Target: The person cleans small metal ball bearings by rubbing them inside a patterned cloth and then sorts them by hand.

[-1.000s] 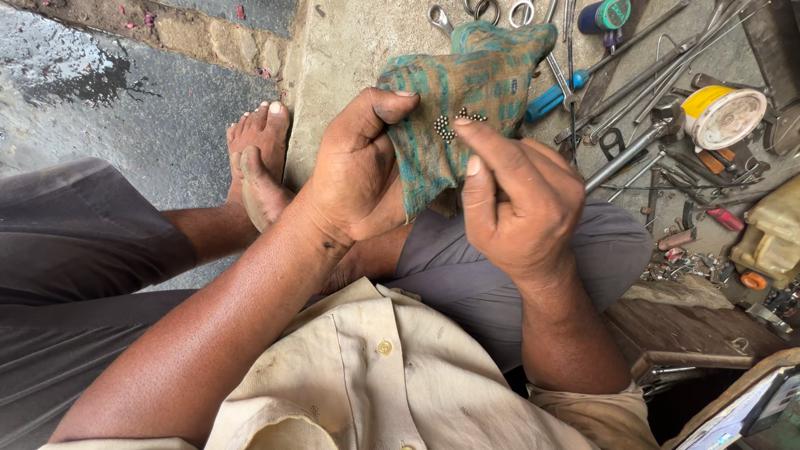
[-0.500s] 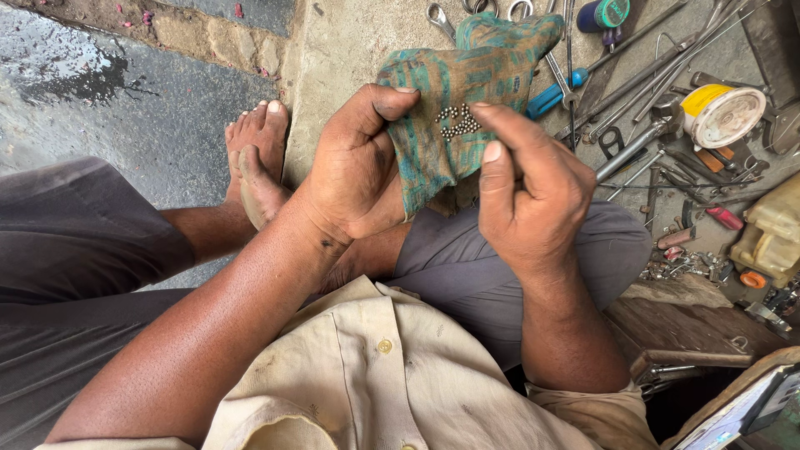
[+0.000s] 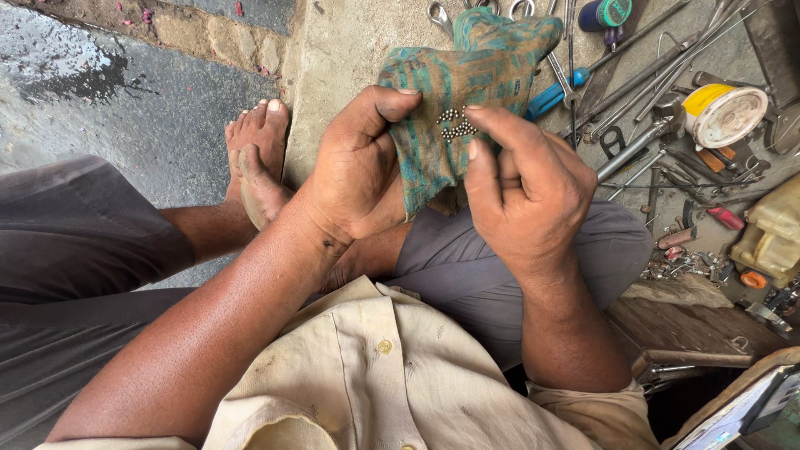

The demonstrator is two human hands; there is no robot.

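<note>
Left hand (image 3: 358, 167) and right hand (image 3: 525, 187) holding green cloth (image 3: 467, 75), small steel balls (image 3: 454, 125)

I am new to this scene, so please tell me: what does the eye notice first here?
In the middle, the left hand and right hand hold a green patterned cloth with a cluster of small steel balls on it. At the upper right, many metal tools lie around a yellow-and-white tub.

The right side of the frame is crowded: long metal tools (image 3: 650, 75), a round white-and-yellow tin (image 3: 723, 115) and a cream plastic can (image 3: 773, 237) leave little bare floor between them. At upper centre, a bare concrete slab (image 3: 350, 50) offers open room left of the green cloth (image 3: 467, 75). The wet ground (image 3: 125, 92) at upper left is open too, bounded below by the crossed feet (image 3: 254, 162) and the knee.
</note>
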